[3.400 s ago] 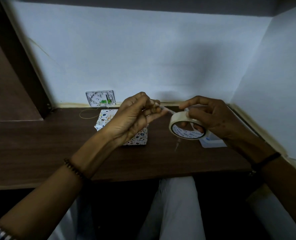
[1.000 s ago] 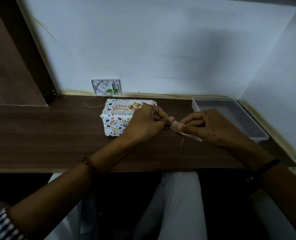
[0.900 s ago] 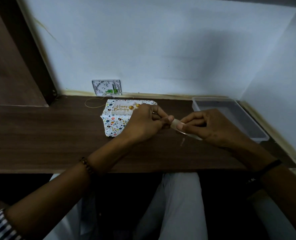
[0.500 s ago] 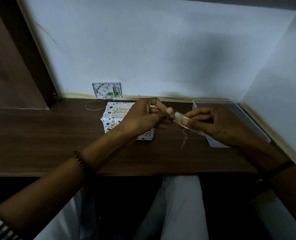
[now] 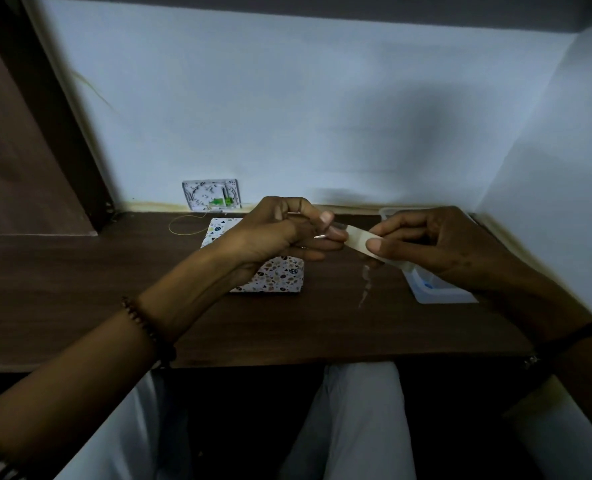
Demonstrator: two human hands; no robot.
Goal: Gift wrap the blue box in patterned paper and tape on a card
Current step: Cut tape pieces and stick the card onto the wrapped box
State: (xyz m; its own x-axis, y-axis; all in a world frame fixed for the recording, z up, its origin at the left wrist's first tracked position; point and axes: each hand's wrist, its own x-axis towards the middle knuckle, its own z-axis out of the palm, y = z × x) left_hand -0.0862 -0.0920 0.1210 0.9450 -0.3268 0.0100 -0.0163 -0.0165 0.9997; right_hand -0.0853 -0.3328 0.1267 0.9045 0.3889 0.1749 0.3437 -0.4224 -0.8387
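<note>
The box wrapped in patterned paper (image 5: pixel 280 277) sits on the dark wooden desk (image 5: pixel 79 289), partly hidden behind my left hand (image 5: pixel 277 233). The card on its top is covered by that hand. My right hand (image 5: pixel 433 242) grips a roll of pale masking tape (image 5: pixel 360 241), seen almost edge-on. My left hand pinches the tape's free end close to the roll. Both hands hover above the desk, just right of the box. A thin twisted strand of tape (image 5: pixel 365 284) dangles below the roll.
A grey plastic tray (image 5: pixel 440 294) lies on the desk under my right hand. A white wall plate (image 5: pixel 212 195) and a thin wire loop (image 5: pixel 187 225) sit at the back. Walls close in behind and on the right. My legs show below the desk's front edge.
The roll has turned edge-on since 3.4 s ago. Over the last second my hands rose slightly above the desk and now cover the card, with the tape still held between them.
</note>
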